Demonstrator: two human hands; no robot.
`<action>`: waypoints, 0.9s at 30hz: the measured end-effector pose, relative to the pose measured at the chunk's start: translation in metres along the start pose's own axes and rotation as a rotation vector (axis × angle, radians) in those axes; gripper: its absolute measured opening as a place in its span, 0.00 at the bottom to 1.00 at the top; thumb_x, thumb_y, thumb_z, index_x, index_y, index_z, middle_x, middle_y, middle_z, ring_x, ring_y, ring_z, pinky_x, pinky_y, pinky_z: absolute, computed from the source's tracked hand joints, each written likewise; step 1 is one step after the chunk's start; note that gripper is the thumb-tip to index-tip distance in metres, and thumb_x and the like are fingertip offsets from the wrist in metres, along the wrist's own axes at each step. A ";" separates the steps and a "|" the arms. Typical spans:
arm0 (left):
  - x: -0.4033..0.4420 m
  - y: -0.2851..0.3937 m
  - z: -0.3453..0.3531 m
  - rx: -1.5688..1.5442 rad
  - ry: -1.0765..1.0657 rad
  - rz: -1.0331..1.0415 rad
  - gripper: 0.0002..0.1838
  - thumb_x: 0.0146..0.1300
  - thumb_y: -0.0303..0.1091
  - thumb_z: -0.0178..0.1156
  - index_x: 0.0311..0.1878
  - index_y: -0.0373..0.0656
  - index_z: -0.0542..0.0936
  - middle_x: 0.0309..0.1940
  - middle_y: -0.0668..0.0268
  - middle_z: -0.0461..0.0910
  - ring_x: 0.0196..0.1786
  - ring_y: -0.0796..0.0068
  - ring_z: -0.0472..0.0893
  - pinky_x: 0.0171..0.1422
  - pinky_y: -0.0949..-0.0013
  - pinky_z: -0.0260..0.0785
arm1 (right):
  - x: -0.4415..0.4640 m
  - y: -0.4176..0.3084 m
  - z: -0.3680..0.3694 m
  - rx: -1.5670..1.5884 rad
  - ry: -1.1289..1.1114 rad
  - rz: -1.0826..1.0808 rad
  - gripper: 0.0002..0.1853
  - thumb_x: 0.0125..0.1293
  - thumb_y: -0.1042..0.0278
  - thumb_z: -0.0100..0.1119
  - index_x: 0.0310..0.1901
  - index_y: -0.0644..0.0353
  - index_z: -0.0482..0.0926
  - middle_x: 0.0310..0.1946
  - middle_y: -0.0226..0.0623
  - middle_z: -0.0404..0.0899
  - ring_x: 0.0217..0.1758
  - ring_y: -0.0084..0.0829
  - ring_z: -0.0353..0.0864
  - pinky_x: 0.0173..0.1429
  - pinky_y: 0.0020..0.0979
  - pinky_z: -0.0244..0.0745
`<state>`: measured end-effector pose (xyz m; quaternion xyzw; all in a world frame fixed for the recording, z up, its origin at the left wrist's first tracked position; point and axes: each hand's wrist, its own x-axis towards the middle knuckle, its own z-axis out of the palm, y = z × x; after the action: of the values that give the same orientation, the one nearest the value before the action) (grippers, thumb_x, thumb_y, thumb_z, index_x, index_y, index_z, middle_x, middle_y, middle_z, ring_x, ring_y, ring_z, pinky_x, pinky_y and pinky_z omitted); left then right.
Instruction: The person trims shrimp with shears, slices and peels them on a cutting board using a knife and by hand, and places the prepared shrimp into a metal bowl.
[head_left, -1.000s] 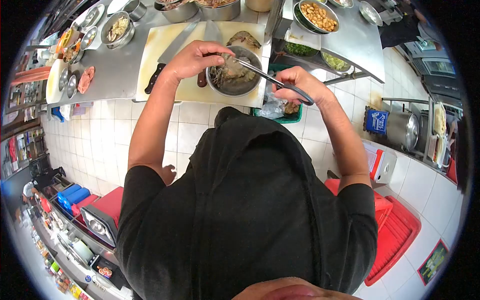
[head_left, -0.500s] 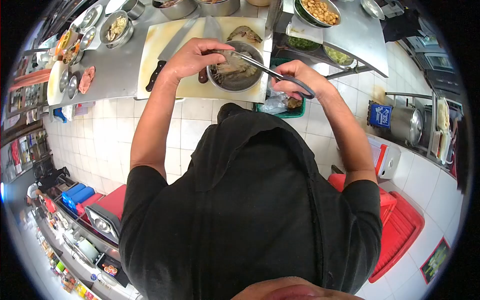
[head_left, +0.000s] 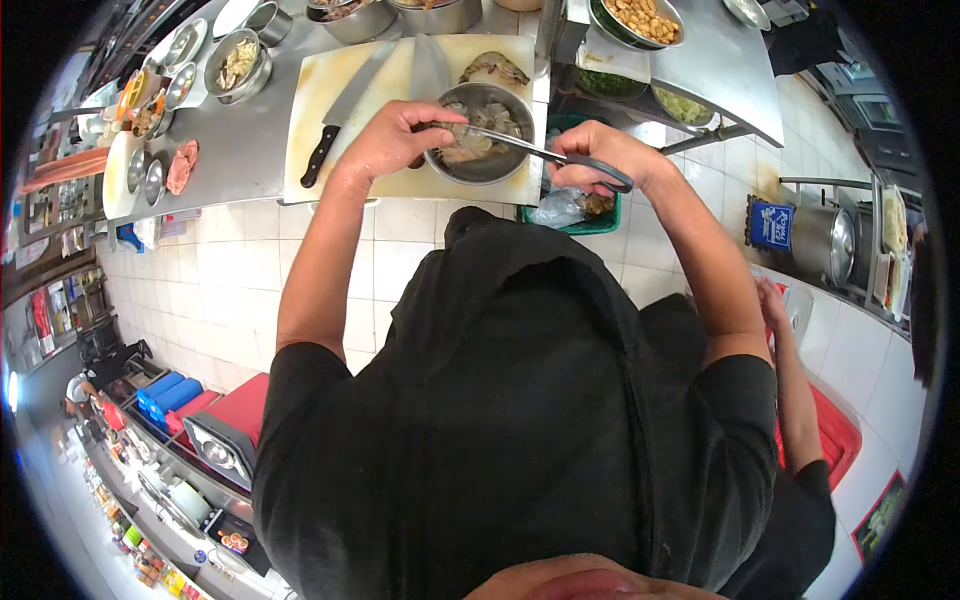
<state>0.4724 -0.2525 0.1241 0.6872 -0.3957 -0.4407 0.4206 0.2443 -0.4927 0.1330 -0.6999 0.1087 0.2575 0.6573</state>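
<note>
From my end I judge this as snipping; over the bowl (head_left: 480, 179), my left hand (head_left: 395, 138) pinches what looks like a shrimp (head_left: 458, 130), mostly hidden, and my right hand (head_left: 605, 155) grips the scissors (head_left: 545, 152) by their handles, blades reaching across the rim; the next cut would call for fingertips clear of the blades. Right of the bowl the cutting board (head_left: 318, 90) soon ends, the green bin (head_left: 585, 226) sitting below that edge; a second shrimp (head_left: 495, 67) lies beyond the bowl, a large knife (head_left: 355, 95) fills room to its left, and another person's arm (head_left: 795, 385), well apart from the bowl, crowds my right elbow.
</note>
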 end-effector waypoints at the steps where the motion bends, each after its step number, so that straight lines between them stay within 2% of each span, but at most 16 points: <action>1: -0.002 -0.004 0.004 -0.003 0.001 0.007 0.14 0.65 0.22 0.63 0.54 0.40 0.85 0.35 0.70 0.84 0.33 0.84 0.79 0.38 0.76 0.73 | 0.001 0.002 0.003 -0.034 0.021 0.000 0.10 0.62 0.63 0.69 0.34 0.60 0.81 0.16 0.22 0.70 0.14 0.13 0.67 0.18 0.20 0.62; 2: -0.003 -0.008 0.007 -0.005 0.004 0.016 0.15 0.65 0.22 0.64 0.54 0.40 0.85 0.36 0.70 0.84 0.33 0.85 0.79 0.38 0.76 0.73 | -0.003 0.002 0.004 -0.052 0.028 0.011 0.10 0.62 0.63 0.69 0.35 0.60 0.81 0.16 0.23 0.70 0.14 0.14 0.68 0.19 0.20 0.63; 3: -0.006 -0.011 0.013 -0.107 0.021 0.048 0.15 0.64 0.22 0.65 0.54 0.40 0.85 0.37 0.71 0.84 0.36 0.85 0.79 0.42 0.77 0.74 | -0.003 0.002 0.005 -0.048 0.010 0.014 0.10 0.62 0.64 0.69 0.35 0.60 0.81 0.16 0.23 0.71 0.14 0.14 0.68 0.19 0.20 0.63; 7: -0.012 -0.030 0.024 -0.146 0.114 0.035 0.15 0.63 0.21 0.66 0.53 0.40 0.86 0.41 0.71 0.85 0.42 0.83 0.81 0.51 0.76 0.74 | -0.001 0.007 0.009 -0.064 0.009 0.019 0.08 0.62 0.66 0.68 0.35 0.61 0.80 0.16 0.24 0.72 0.15 0.14 0.69 0.19 0.20 0.64; 10: -0.013 -0.037 0.026 -0.111 0.153 0.048 0.14 0.62 0.21 0.66 0.52 0.41 0.86 0.41 0.72 0.85 0.43 0.82 0.81 0.52 0.74 0.74 | -0.002 0.008 0.013 -0.060 0.007 0.053 0.08 0.62 0.66 0.68 0.36 0.61 0.80 0.16 0.24 0.73 0.15 0.14 0.69 0.20 0.20 0.64; 13: -0.013 -0.036 0.026 -0.053 0.176 0.111 0.12 0.63 0.23 0.67 0.50 0.42 0.87 0.36 0.71 0.86 0.38 0.83 0.82 0.46 0.76 0.75 | 0.001 0.008 0.011 -0.046 -0.002 0.056 0.09 0.62 0.65 0.69 0.36 0.61 0.80 0.17 0.23 0.73 0.16 0.14 0.70 0.20 0.19 0.64; 16: -0.012 -0.033 0.022 -0.058 0.134 0.120 0.12 0.63 0.24 0.67 0.49 0.42 0.87 0.34 0.70 0.86 0.37 0.83 0.81 0.45 0.75 0.75 | 0.005 0.001 0.008 -0.009 -0.024 0.063 0.14 0.61 0.58 0.70 0.35 0.61 0.83 0.19 0.25 0.75 0.17 0.15 0.71 0.21 0.19 0.65; 20: -0.011 -0.027 0.019 -0.024 0.108 0.104 0.12 0.63 0.24 0.67 0.49 0.42 0.87 0.34 0.69 0.86 0.36 0.83 0.81 0.43 0.75 0.74 | 0.013 -0.005 0.002 -0.126 -0.037 0.033 0.10 0.62 0.63 0.69 0.35 0.60 0.81 0.17 0.23 0.73 0.16 0.14 0.69 0.19 0.20 0.62; 27: -0.010 -0.021 0.018 -0.035 0.045 0.102 0.12 0.62 0.24 0.67 0.49 0.40 0.87 0.33 0.68 0.86 0.35 0.83 0.80 0.42 0.75 0.74 | 0.011 -0.018 0.000 -0.228 -0.051 0.046 0.11 0.61 0.61 0.70 0.34 0.60 0.81 0.18 0.22 0.73 0.16 0.13 0.69 0.20 0.20 0.62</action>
<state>0.4565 -0.2400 0.1025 0.6685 -0.4126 -0.4100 0.4634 0.2625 -0.4885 0.1427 -0.7608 0.0778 0.3008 0.5698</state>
